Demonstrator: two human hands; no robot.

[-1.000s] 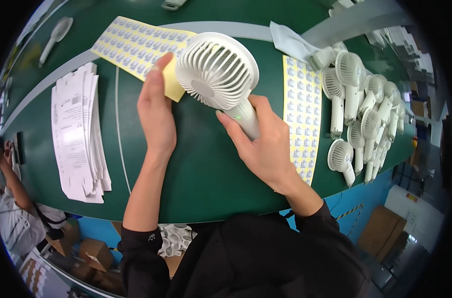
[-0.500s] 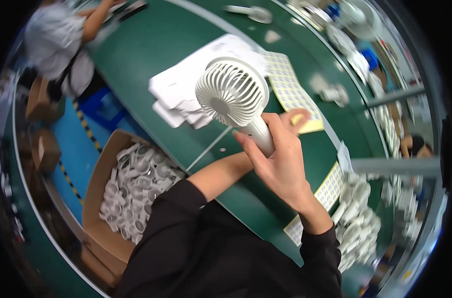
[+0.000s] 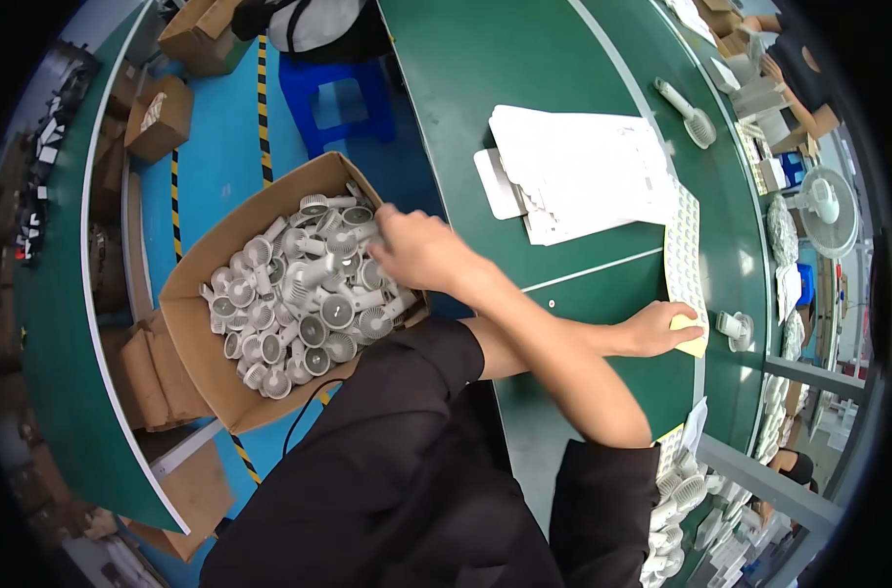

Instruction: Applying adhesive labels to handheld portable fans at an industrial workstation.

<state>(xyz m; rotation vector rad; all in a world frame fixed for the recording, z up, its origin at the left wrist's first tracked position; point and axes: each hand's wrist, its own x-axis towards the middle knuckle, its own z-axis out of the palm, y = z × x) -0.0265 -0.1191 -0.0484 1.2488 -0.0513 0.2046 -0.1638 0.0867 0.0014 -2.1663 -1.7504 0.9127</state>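
Observation:
My right hand [image 3: 418, 247] reaches across my left forearm to the near right rim of a cardboard box [image 3: 193, 304] on the left. The box is heaped with white handheld fans [image 3: 313, 328]. A fan's pale handle lies right at my fingertips. Motion smears the fingers, so whether they grip it is unclear. Under the right arm, my left hand [image 3: 653, 329] stretches to the right over the green table, its fingers closed on the yellow lower end of a long sticker sheet [image 3: 683, 255]. The fingertips are partly hidden by the curled sheet.
A stack of flat white cartons [image 3: 588, 171] lies on the green table [image 3: 485, 59]. One handheld fan [image 3: 689, 116] is beyond it, another fan [image 3: 735, 328] right of my left hand. More fans [image 3: 676, 510] are piled at lower right. A blue stool [image 3: 338, 103] stands behind the box.
My right hand has swung left from above the table to the box; the fan it held up is no longer over the table. My left hand stays at the sticker sheet. The view has turned left.

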